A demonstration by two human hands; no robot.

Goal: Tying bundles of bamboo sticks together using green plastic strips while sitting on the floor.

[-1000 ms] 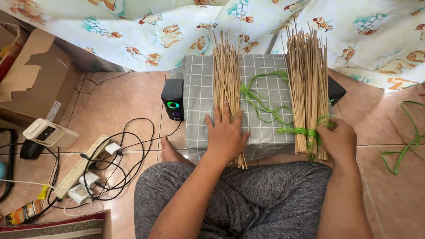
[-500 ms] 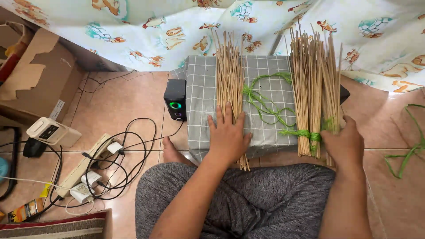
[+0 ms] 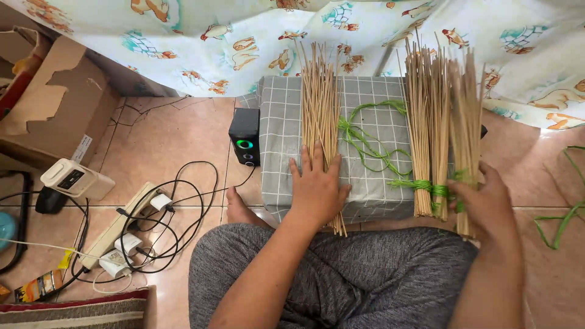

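Note:
A loose pile of thin bamboo sticks (image 3: 319, 103) lies lengthwise on a grey checked box (image 3: 280, 158). My left hand (image 3: 317, 186) rests flat on its near end, fingers spread. To the right stand two tied bundles of sticks (image 3: 426, 122), bound with green string (image 3: 420, 184). My right hand (image 3: 484, 204) grips the rightmost bundle (image 3: 468, 109) near its lower end, at the box's right edge. More green string (image 3: 365, 131) lies loose on the box between pile and bundles.
A black speaker (image 3: 245, 137) with a green light stands left of the box. A power strip (image 3: 116, 225) with tangled cables lies on the tiled floor, a cardboard box (image 3: 55, 103) farther left. A printed cloth (image 3: 244, 36) hangs behind. Green string (image 3: 567, 207) lies at right.
My right hand has shifted the rightmost tied bundle to the right, apart from the other bundle. My left hand has stayed flat on the loose sticks.

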